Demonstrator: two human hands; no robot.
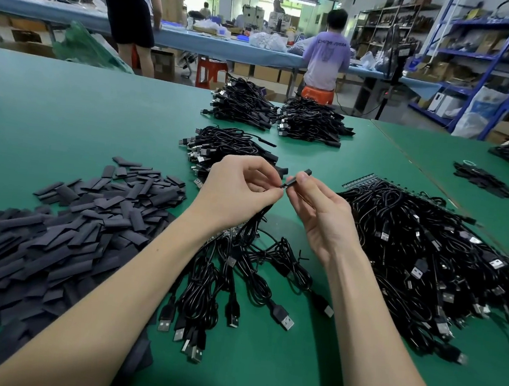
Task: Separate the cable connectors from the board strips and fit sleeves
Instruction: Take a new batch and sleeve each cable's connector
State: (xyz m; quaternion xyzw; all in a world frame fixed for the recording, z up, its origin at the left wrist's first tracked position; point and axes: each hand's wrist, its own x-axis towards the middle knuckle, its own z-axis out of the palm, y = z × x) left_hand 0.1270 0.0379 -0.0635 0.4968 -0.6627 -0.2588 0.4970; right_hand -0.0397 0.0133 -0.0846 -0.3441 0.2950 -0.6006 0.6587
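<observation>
Green table [82, 118] bare toward its far-left edge, left hand [241, 188] and right hand [317, 209] pinching one sleeve [298, 178] mid-table

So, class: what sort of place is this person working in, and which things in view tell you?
Most likely a cable assembly workshop: heaps of black USB cables and a pile of black sleeves cover the green table, with storage shelving behind.

A factory assembly floor is showing here: heaps of black USB cables [422, 257] are lying around the hands [241, 188] on a green table [66, 116], beyond them workers are standing at long benches [200, 42], and stocked blue shelving [496, 61] is rising to the far right.
</observation>
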